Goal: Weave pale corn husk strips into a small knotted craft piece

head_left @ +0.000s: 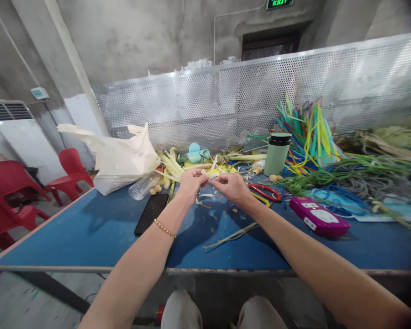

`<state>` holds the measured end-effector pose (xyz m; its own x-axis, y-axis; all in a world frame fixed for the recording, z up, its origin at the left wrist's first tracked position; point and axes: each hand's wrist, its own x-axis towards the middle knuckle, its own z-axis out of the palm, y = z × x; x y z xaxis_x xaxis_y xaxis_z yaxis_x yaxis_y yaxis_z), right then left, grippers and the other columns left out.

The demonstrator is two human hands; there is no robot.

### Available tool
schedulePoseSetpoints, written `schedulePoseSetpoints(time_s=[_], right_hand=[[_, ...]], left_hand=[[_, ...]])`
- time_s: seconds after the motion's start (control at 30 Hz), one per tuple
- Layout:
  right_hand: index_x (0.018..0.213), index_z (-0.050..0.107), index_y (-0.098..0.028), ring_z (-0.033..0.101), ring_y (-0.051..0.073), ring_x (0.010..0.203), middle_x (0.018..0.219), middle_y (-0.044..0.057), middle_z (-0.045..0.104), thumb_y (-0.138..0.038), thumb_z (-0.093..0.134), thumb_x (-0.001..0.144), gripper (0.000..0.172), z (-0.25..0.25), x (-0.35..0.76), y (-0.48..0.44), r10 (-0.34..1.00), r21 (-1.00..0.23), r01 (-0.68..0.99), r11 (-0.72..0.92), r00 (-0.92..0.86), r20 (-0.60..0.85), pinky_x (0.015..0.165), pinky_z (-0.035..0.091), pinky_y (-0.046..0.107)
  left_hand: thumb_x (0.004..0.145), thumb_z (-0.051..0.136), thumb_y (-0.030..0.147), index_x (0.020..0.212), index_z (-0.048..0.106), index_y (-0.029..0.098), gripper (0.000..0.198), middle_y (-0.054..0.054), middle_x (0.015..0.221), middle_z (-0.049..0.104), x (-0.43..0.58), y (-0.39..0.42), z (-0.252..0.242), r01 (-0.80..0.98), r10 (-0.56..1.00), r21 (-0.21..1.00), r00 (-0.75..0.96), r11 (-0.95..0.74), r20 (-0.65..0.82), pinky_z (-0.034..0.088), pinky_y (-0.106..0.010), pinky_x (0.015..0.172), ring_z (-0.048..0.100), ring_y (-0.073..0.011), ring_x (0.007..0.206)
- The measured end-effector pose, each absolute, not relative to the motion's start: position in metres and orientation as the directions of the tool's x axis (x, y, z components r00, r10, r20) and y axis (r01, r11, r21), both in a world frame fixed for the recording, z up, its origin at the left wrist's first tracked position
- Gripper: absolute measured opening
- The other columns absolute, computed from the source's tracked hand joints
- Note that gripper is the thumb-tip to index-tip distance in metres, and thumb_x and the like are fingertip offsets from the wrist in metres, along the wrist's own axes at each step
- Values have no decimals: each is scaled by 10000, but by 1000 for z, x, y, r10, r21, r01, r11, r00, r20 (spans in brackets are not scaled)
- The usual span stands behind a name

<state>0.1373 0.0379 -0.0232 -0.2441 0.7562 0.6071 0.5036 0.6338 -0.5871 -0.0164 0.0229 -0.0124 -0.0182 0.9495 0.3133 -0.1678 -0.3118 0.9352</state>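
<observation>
Over the middle of the blue table, my left hand [191, 183] and my right hand [232, 186] meet almost fingertip to fingertip. Both are closed in a pinch on a thin, pale strip of plant leaf [213, 165], which looks like corn husk. One end of it sticks up between the fingers; the rest is partly hidden by them. Pale yellow husks [170, 165] lie just beyond my left hand. Near my right wrist are red-handled pliers or scissors [267, 192]; their jaws are out of sight. Small curled scraps [205, 196] lie below the hands.
On the blue table [71, 237] are a white plastic bag [125, 157], a clear bottle [142, 186], a black phone [151, 214], a green cup [277, 155], a purple box-shaped device [318, 216], coloured strips [311, 132] and green cords [325, 171]. A perforated metal panel [192, 105] stands behind.
</observation>
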Motion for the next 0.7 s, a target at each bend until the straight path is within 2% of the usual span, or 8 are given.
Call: schedulePoseSetpoints(time_s=[0.27,0.4,0.57,0.7], right_hand=[[612,694,-145,464,109,484,472,-13,536,-373,613,772,290,-24,135,36,781,-618,497,609,-240,576,507,320,242],[571,655,-153,465,108,493,478,-12,535,-394,602,783,326,-21,137,36,761,-588,508,630,-251,598,514,324,240],[643,654,-169,551,138,596,630,27,651,-408,596,825,305,-15,144,34,708,-498,625,601,-128,695,583,369,253],[730,677,-185,621,161,666,720,40,709,-385,661,801,214,-18,145,34,739,-491,639,593,-188,648,621,412,254]], left_hand=[[554,767,151,622,633,127,152,21,591,569,-13,20,-12,-241,956,928,-7,-286,293,399,-218,592,491,-72,568],[555,772,148,624,639,123,151,20,588,569,-14,19,-9,-259,954,921,-6,-292,301,399,-214,585,488,-65,553],[570,761,151,712,692,106,164,11,584,586,-17,21,-6,-258,951,916,-59,-307,303,370,-216,546,478,-67,521],[569,757,160,672,674,113,140,16,563,571,-19,24,-8,-235,948,919,-59,-318,313,370,-216,547,471,-68,518]])
